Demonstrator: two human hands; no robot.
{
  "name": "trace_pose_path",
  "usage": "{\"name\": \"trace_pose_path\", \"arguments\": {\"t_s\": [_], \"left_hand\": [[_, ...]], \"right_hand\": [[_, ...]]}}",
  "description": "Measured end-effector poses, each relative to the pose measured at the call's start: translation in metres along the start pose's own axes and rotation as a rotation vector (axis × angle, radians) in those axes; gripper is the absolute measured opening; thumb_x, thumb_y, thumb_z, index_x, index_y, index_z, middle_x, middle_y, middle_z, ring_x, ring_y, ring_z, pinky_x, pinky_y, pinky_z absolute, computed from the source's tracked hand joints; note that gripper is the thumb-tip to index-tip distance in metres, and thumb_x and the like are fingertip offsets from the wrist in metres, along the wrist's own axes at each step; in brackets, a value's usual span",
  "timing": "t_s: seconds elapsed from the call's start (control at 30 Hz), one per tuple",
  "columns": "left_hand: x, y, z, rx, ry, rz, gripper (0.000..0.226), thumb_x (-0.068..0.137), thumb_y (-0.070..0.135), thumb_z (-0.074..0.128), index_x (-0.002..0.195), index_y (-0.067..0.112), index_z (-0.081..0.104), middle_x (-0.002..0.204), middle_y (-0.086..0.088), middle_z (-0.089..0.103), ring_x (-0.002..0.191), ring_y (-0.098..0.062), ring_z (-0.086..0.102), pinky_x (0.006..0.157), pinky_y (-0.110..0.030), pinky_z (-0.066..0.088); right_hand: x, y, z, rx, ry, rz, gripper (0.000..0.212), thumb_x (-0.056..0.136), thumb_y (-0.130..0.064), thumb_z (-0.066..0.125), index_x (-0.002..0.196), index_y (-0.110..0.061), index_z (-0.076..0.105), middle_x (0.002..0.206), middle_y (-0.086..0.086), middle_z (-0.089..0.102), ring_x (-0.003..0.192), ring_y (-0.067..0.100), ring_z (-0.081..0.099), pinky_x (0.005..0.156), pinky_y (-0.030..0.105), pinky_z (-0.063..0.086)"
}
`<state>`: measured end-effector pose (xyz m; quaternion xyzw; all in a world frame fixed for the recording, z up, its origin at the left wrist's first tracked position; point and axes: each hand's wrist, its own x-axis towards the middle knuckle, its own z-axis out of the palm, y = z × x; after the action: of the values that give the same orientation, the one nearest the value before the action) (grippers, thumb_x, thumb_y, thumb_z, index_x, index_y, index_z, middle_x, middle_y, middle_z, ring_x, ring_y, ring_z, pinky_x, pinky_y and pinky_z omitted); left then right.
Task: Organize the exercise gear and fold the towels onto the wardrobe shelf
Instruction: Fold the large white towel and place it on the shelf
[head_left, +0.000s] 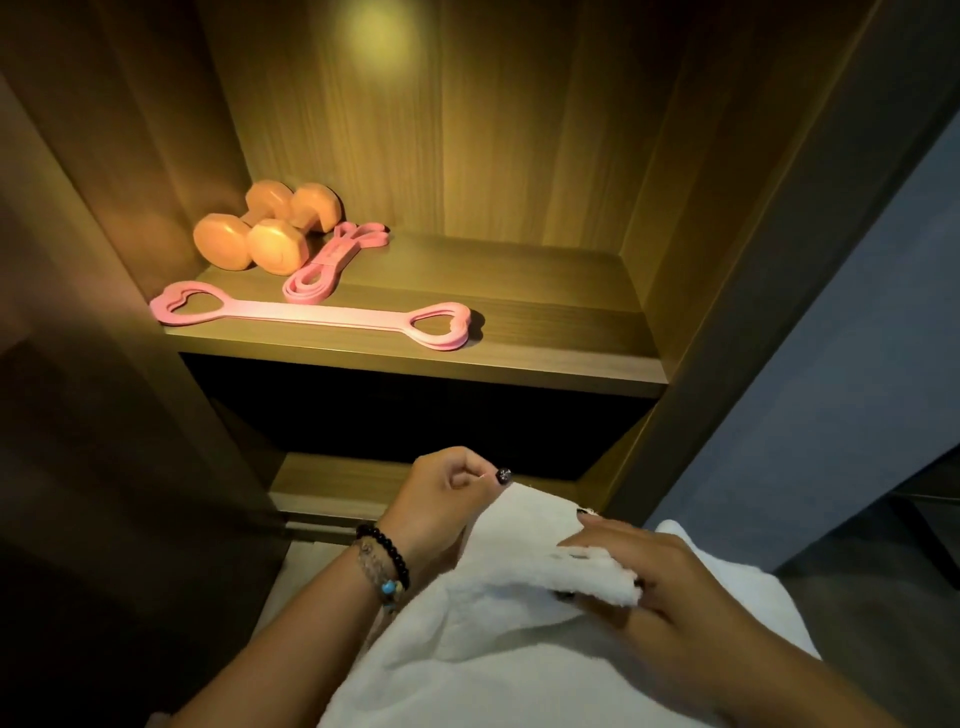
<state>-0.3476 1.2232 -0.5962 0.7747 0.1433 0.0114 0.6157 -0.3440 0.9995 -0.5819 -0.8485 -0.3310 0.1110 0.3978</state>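
In front of the open wardrobe, low in the head view, a white towel (498, 639) lies draped across the person's lap area, its long axis running from lower left up toward the right, with one corner lifted toward the shelves. The left hand (441, 499) pinches that raised corner between thumb and curled fingers; two bracelets (384, 566), one of dark beads and one woven with a blue bead, sit on its wrist. The right hand (639, 582) grips a folded edge of the same towel, thumb on top and fingers beneath. The two hands are near each other but not touching.

The lit wooden shelf (545, 332) above carries the gear, all on its left half. Two orange dumbbells (267, 226) lie side by side in the back left corner, handles pointing from front-left to back-right. One pink looped band (332, 262) lies just beside them on the same diagonal. One pink flat strap with heart-shaped ends (311, 314) lies along the front edge, long axis left to right.

The wardrobe is dark-brown wood with a warm light glowing on its back panel. A dark compartment opens below the shelf, and a grey-blue wall (857, 364) stands to the right.
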Motion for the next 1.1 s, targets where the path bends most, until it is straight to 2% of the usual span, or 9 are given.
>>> {"name": "trace_pose_path", "arguments": {"t_s": [0.1,0.17,0.33,0.47,0.57,0.7,0.8,0.97,1.1], "left_hand": [[-0.01,-0.001,-0.012,0.007,-0.149,-0.035,0.001,0.087,0.007,0.065,0.089,0.007,0.066,0.069,0.0,0.065,0.061,-0.013,0.057,0.057,-0.02,0.047],[-0.013,-0.004,-0.017,0.073,-0.223,-0.046,0.016,0.087,-0.002,0.063,0.084,0.014,0.067,0.077,-0.005,0.067,0.071,-0.017,0.059,0.067,-0.028,0.05],[-0.028,0.013,-0.02,-0.183,-0.155,-0.019,0.003,0.085,0.007,0.066,0.085,0.007,0.069,0.079,-0.006,0.074,0.07,-0.014,0.067,0.065,-0.027,0.054],[-0.058,0.043,-0.023,-0.235,-0.12,0.163,0.012,0.08,0.012,0.069,0.088,0.004,0.072,0.088,-0.012,0.073,0.078,-0.017,0.067,0.07,-0.03,0.054],[-0.083,0.063,-0.022,-0.282,-0.122,0.245,0.021,0.072,0.023,0.067,0.085,0.009,0.075,0.085,-0.006,0.074,0.076,-0.013,0.068,0.065,-0.023,0.055],[-0.093,0.062,-0.024,-0.338,-0.104,0.212,0.023,0.072,0.022,0.069,0.089,0.01,0.062,0.082,-0.014,0.072,0.068,-0.022,0.067,0.056,-0.03,0.054],[-0.096,0.054,-0.025,-0.377,-0.12,0.159,0.022,0.083,0.008,0.067,0.087,0.008,0.046,0.084,-0.019,0.071,0.067,-0.027,0.063,0.053,-0.031,0.051],[-0.102,0.049,-0.023,-0.216,-0.104,0.178,0.026,0.088,0.002,0.062,0.083,0.007,0.037,0.082,-0.009,0.073,0.067,-0.022,0.066,0.057,-0.033,0.051],[-0.105,0.048,-0.022,-0.215,-0.14,0.162,0.026,0.086,0.001,0.064,0.083,0.006,0.038,0.079,-0.007,0.073,0.065,-0.017,0.066,0.055,-0.027,0.051]], "right_hand": [[0.018,0.004,-0.009,0.109,-0.206,0.065,0.025,0.094,-0.031,0.057,0.118,-0.034,0.059,0.112,-0.014,0.065,0.107,0.006,0.06,0.096,0.034,0.048],[0.028,-0.003,-0.01,0.1,-0.188,0.066,0.026,0.094,-0.037,0.052,0.118,-0.027,0.056,0.108,-0.01,0.065,0.099,0.008,0.062,0.089,0.037,0.05],[0.032,-0.049,-0.017,-0.05,-0.158,-0.046,0.071,0.073,-0.087,0.027,0.113,-0.034,0.052,0.103,-0.022,0.06,0.095,0.002,0.058,0.075,0.021,0.048],[0.02,-0.064,-0.029,-0.293,-0.179,-0.095,0.036,0.086,-0.064,0.03,0.108,-0.039,0.042,0.099,-0.023,0.055,0.088,0.001,0.056,0.072,0.018,0.045],[0.012,-0.08,-0.036,-0.196,-0.077,-0.191,0.017,0.091,-0.04,0.043,0.104,-0.033,0.05,0.095,-0.02,0.055,0.086,0.003,0.055,0.071,0.018,0.045],[0.013,-0.079,-0.038,0.007,0.136,-0.176,0.032,0.074,-0.052,0.065,0.1,-0.035,0.06,0.103,-0.016,0.057,0.094,0.008,0.059,0.073,0.017,0.051],[0.017,-0.07,-0.034,0.196,0.118,-0.021,0.057,0.051,-0.076,0.071,0.096,-0.041,0.064,0.102,-0.014,0.059,0.092,0.009,0.061,0.077,0.027,0.055],[0.015,-0.059,-0.031,0.253,0.184,-0.064,0.048,0.055,-0.069,0.076,0.078,-0.028,0.067,0.1,-0.01,0.062,0.096,0.014,0.061,0.08,0.024,0.054],[0.014,-0.061,-0.031,0.396,-0.077,-0.016,0.041,0.059,-0.061,0.079,0.082,-0.029,0.067,0.108,-0.01,0.065,0.103,0.014,0.062,0.08,0.026,0.055]]}}
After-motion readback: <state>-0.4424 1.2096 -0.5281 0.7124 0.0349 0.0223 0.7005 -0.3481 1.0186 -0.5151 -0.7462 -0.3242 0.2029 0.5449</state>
